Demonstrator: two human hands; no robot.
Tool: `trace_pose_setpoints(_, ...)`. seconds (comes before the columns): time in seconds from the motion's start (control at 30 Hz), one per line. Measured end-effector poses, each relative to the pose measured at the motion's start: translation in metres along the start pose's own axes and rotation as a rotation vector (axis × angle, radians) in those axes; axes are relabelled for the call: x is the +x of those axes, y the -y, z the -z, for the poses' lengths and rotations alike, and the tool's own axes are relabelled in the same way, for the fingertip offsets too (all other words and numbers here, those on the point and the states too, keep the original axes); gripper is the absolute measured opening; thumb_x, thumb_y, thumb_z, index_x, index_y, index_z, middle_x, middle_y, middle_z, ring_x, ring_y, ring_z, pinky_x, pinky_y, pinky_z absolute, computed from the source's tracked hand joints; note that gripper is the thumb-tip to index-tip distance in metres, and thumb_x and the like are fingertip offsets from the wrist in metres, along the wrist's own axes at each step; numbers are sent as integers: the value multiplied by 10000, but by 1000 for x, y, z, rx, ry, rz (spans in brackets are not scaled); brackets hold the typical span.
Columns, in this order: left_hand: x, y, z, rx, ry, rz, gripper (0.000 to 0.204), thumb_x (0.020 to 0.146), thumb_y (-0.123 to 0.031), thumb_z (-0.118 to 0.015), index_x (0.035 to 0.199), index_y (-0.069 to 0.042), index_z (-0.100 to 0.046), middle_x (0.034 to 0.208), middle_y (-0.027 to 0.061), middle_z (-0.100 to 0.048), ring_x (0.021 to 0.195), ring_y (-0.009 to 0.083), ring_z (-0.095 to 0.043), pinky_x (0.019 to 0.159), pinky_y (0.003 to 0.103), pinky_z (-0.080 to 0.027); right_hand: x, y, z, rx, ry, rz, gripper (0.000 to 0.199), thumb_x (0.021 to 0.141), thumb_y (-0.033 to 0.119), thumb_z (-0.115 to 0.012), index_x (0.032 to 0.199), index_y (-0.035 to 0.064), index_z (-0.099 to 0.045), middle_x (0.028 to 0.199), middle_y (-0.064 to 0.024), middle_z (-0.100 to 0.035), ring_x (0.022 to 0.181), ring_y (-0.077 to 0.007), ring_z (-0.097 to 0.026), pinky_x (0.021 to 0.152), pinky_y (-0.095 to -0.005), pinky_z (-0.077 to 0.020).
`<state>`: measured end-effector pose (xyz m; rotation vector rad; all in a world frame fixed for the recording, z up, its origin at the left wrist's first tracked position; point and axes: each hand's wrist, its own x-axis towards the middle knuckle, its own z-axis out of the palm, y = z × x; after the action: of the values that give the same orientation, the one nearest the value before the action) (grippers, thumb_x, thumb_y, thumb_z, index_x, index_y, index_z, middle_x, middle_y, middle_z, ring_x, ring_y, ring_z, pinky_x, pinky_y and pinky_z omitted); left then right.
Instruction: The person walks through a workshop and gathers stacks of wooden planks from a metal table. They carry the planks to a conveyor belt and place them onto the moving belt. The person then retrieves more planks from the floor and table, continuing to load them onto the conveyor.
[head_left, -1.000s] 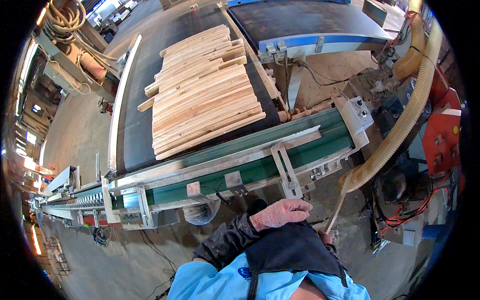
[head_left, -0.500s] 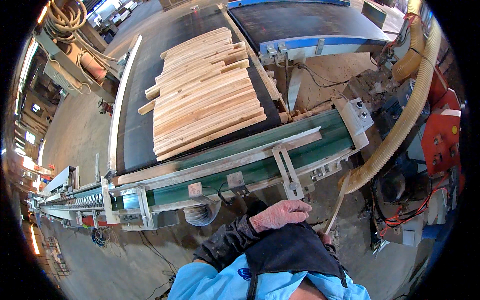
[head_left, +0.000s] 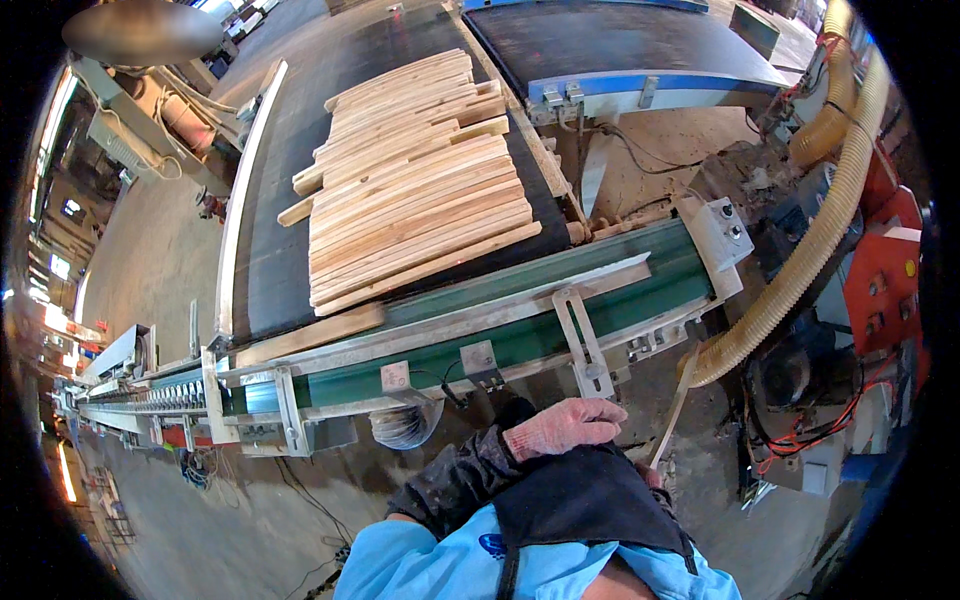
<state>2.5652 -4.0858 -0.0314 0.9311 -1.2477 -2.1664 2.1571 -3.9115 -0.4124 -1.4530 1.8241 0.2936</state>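
My left hand (head_left: pixel 565 428), in a pink knitted glove, rests in front of the dark apron with its fingers stretched out to the right and nothing visible in them. Mostly hidden behind the apron, my right hand (head_left: pixel 653 478) is closed around the lower end of a thin wooden stick (head_left: pixel 676 405) that stands up at a slant. In front of me runs a green conveyor belt (head_left: pixel 530 350) with a metal guide rail. One wooden board (head_left: pixel 315 334) lies on it at the left. Beyond, several wooden strips (head_left: pixel 420 190) lie side by side on a wide black belt (head_left: pixel 262 270).
A ribbed yellow hose (head_left: pixel 795 290) curves down at the right beside a red machine part (head_left: pixel 885 285). A control box with knobs (head_left: pixel 722 230) stands at the belt's right end. Metal brackets (head_left: pixel 582 345) stick out toward me. A blue-framed table (head_left: pixel 640 90) stands behind.
The view has shifted slightly. The board on the green belt now reaches further right along the rail. Both hands keep nearly the same place.
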Motion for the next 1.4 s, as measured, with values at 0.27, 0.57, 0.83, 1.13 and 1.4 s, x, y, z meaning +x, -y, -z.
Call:
trace_pose_setpoints(0.27, -2, -4, 5, -32, 15, 15, 558, 1036, -290, -707, 1478, 29, -588, 1298, 98, -697, 1222, 174, -626, 1101, 335, -483, -2, 20, 20, -151, 95, 15, 350, 923, 286, -695, 1268, 270, -753, 1139, -229, -762, 1078, -481, -720, 888, -557, -589)
trace_pose_setpoints(0.57, -6, -5, 8, -15, 19, 15, 568, 1038, -295, -699, 1489, 29, -578, 1314, 111, -703, 1243, 181, -628, 1119, 345, -474, -5, 26, 17, -43, 43, 8, 332, 950, 293, -660, 1265, 249, -757, 1137, -239, -762, 1101, -469, -720, 912, -550, -587)
trace_pose_setpoints(0.83, -9, -8, 7, -14, 18, 29, 566, 1044, -289, -693, 1496, 30, -572, 1334, 127, -696, 1257, 192, -629, 1123, 348, -477, -2, 11, -3, 207, 29, -5, 343, 961, 344, -626, 1243, 230, -783, 1137, -220, -773, 1088, -440, -734, 910, -525, -595)
trace_pose_setpoints(1.13, -10, -1, 9, -27, 37, -1, 564, 1047, -303, -695, 1489, 27, -579, 1329, 122, -696, 1253, 190, -630, 1116, 348, -483, -23, 28, 15, 197, -9, -27, 343, 970, 349, -612, 1240, 226, -785, 1119, -222, -775, 1081, -445, -735, 901, -529, -594)
trace_pose_setpoints(1.4, -11, 0, 10, -65, 21, 1, 552, 1041, -284, -705, 1483, 25, -587, 1317, 112, -699, 1238, 177, -625, 1113, 339, -483, -27, 30, 12, 178, -12, -51, 347, 987, 356, -585, 1233, 212, -784, 1104, -225, -775, 1075, -452, -733, 900, -535, -592)
